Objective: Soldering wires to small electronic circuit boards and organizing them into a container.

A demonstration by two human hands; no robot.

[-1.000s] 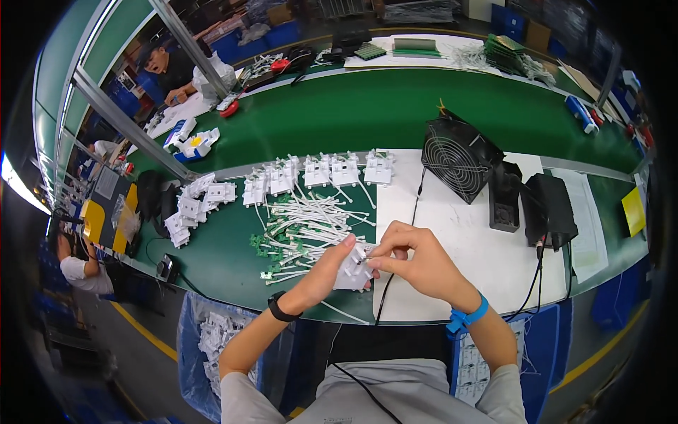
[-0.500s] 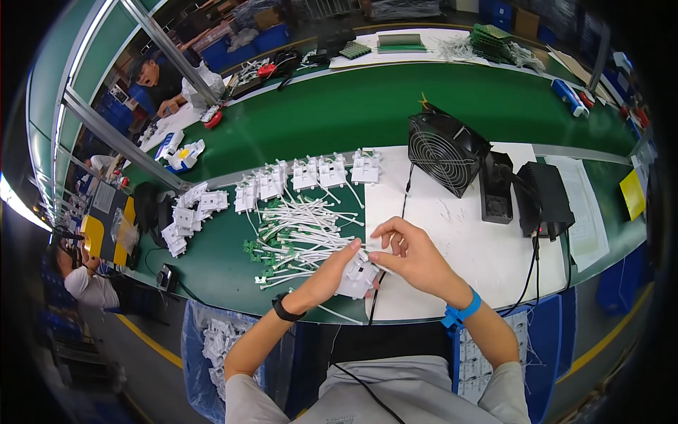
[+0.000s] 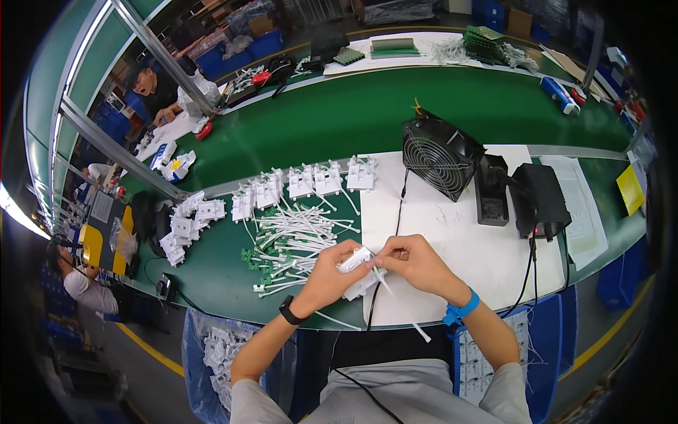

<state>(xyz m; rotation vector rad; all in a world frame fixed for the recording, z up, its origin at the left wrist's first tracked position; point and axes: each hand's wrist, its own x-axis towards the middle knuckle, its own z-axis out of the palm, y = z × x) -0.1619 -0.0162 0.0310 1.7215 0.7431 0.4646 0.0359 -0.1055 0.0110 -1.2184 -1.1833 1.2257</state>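
Observation:
My left hand (image 3: 329,277) is closed around a white plastic housing (image 3: 355,259) near the front edge of the bench. My right hand (image 3: 418,264) pinches a white cable (image 3: 385,283) at the housing's right side. The cable's loose end hangs down past the bench edge. Fingertips hide where cable and housing meet. Just beyond my left hand lies a heap of white cables (image 3: 300,227) with small green boards (image 3: 263,258) at their left ends. Behind the heap, several white housings with cables (image 3: 301,181) stand in a row.
More housings (image 3: 185,227) are stacked at left. A black fan (image 3: 439,157) and a black power box (image 3: 540,201) stand on the white sheet (image 3: 466,247). Blue bins (image 3: 554,339) sit below the bench. Across the green belt (image 3: 318,120), a co-worker (image 3: 161,92) sits at far left.
My hands have drawn closer together at the housing, which is now tilted in my left hand. The cable's loose end has swung into view below my right hand.

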